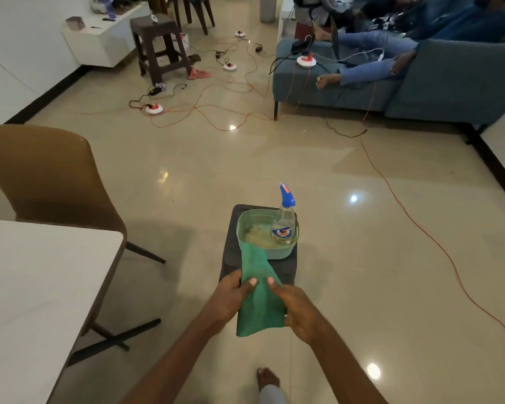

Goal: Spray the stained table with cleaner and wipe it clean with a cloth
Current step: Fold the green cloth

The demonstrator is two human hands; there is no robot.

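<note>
Cloth (258,298), one piece, green and soft, hangs folded lengthwise between the person's two hands, its upper end reaching up over the near rim of a tub. The left hand (234,293) pinches the cloth's left edge with the thumb laid on top; the right hand (296,309) grips the right edge, thumb also on the fabric, fingers curled behind it.

One spray bottle (285,223) stands upright inside the tub's right side: clear plastic, a little pale liquid at the bottom, a blue trigger head with an orange tag, and a blue-and-red label. The tub (241,225) is a single pale green plastic basin, rounded-rectangular, with something pale and crumpled lying in it. It sits on one dark grey, square-topped stool (231,258) on the floor.

At the left edge is one desk (41,287), its top white, smooth and matte with a rounded corner, on dark angled legs. One brown chair (47,176) with a curved, smooth back stands just beyond it.

The floor (362,258) is glossy beige tile showing bright light reflections. Thin orange cables (420,228) trail across it. One bare foot (267,377) shows at the bottom.
</note>
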